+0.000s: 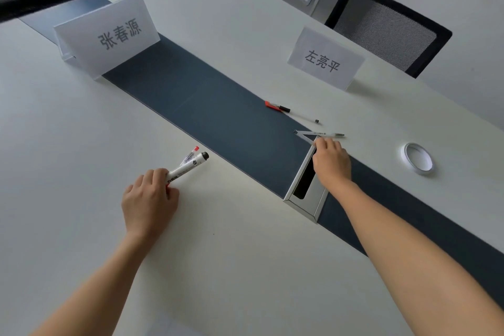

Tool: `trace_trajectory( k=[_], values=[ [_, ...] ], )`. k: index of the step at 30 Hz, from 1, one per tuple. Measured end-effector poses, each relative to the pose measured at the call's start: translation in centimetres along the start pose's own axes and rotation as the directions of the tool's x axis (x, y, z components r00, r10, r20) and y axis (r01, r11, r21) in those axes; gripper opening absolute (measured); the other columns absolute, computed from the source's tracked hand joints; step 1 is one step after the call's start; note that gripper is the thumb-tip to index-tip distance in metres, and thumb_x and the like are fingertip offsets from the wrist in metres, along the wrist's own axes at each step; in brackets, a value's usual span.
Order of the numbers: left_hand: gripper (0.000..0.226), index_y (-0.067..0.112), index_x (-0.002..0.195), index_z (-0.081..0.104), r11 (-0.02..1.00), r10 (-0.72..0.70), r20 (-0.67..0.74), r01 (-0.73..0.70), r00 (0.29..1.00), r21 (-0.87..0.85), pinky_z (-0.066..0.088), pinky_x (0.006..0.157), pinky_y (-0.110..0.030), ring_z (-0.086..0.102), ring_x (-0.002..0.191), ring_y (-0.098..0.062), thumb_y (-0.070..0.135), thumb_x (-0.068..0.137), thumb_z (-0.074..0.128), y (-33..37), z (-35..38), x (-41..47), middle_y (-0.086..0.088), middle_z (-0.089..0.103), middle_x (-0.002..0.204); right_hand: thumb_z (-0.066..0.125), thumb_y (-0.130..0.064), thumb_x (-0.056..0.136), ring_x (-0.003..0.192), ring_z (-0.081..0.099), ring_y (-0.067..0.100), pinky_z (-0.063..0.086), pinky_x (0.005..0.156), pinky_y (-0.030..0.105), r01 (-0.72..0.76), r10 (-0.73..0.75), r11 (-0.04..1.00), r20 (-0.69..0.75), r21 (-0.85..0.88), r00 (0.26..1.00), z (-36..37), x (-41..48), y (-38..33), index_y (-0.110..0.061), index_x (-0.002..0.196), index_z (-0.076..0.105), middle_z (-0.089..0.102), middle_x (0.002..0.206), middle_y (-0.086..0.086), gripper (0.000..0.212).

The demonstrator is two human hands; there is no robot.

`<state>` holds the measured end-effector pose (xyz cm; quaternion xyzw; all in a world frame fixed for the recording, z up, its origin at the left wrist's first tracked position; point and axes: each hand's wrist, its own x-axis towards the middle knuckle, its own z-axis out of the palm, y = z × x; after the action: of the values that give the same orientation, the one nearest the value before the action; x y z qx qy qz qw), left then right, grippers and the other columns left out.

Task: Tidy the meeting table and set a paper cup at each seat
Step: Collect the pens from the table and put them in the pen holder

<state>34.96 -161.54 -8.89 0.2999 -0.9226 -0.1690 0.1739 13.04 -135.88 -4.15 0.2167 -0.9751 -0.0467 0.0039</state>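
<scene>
Firmly, the left hand [150, 199] curled its fingers [159, 175] round two markers [188, 163] left of the cable box [301, 194]; the right hand [331, 162] pinched a pen [306, 138] at the box's far end.

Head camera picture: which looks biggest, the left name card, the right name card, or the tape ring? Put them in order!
1. Left name card
2. Right name card, though distance and angle may make it look smaller
3. Tape ring, clearly smallest
</scene>
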Motion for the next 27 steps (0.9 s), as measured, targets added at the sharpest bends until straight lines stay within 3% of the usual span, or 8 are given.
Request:
trace_trajectory(
  k=[6,12,18,23,27],
  values=[
    [0.030,0.001,0.073,0.053,0.997,0.011,0.035,-0.014,0.999,0.077,0.030,0.051,-0.029,0.054,0.050,-0.036,0.020,0.067,0.031,0.3,0.0,0.1,-0.017,0.055,0.059,0.036,0.006,0.084,0.102,0.045,0.038,0.039,0.084,0.042,-0.056,0.056,0.997,0.018,-0.047,0.998,0.0,3.9,1.3,-0.002,0.113,0.042,0.047,0.114,0.024,0.031],
    [0.030,0.000,0.071,0.053,0.993,0.007,0.048,-0.013,0.999,0.120,0.029,0.050,-0.028,0.053,0.047,-0.035,0.020,0.067,0.031,0.5,0.1,0.3,-0.017,0.054,0.056,0.040,-0.009,0.088,0.110,0.043,0.038,0.034,0.094,0.043,-0.086,0.082,0.996,0.177,0.015,0.981,0.6,5.9,2.9,-0.007,0.127,0.038,0.043,0.122,0.024,0.039],
    [0.028,0.001,0.070,0.052,0.990,0.006,0.070,-0.016,0.998,0.143,0.030,0.050,-0.030,0.053,0.047,-0.036,0.020,0.067,0.031,0.5,0.1,0.3,-0.018,0.053,0.056,0.042,-0.012,0.091,0.104,0.048,0.038,0.036,0.090,0.041,-0.067,0.066,0.998,0.129,0.004,0.990,0.6,6.4,3.8,-0.003,0.113,0.054,0.049,0.112,0.024,0.027],
    [0.029,0.001,0.070,0.052,0.989,0.000,0.080,-0.011,0.997,0.146,0.029,0.050,-0.029,0.052,0.047,-0.036,0.020,0.067,0.031,0.7,-0.1,0.2,-0.018,0.053,0.055,0.044,-0.014,0.091,0.105,0.049,0.038,0.036,0.092,0.040,-0.077,0.074,0.997,0.122,0.018,0.990,0.0,6.2,3.8,-0.003,0.109,0.056,0.049,0.114,0.023,0.024],
    [0.030,0.000,0.070,0.052,0.990,0.004,0.083,-0.015,0.997,0.138,0.029,0.051,-0.030,0.052,0.047,-0.036,0.020,0.068,0.030,0.7,-0.2,0.2,-0.018,0.053,0.056,0.049,-0.016,0.088,0.107,0.049,0.037,0.038,0.091,0.041,-0.169,0.157,0.977,0.100,0.133,0.983,-0.5,6.0,3.5,-0.003,0.105,0.054,0.048,0.119,0.021,0.022]
  ],
)
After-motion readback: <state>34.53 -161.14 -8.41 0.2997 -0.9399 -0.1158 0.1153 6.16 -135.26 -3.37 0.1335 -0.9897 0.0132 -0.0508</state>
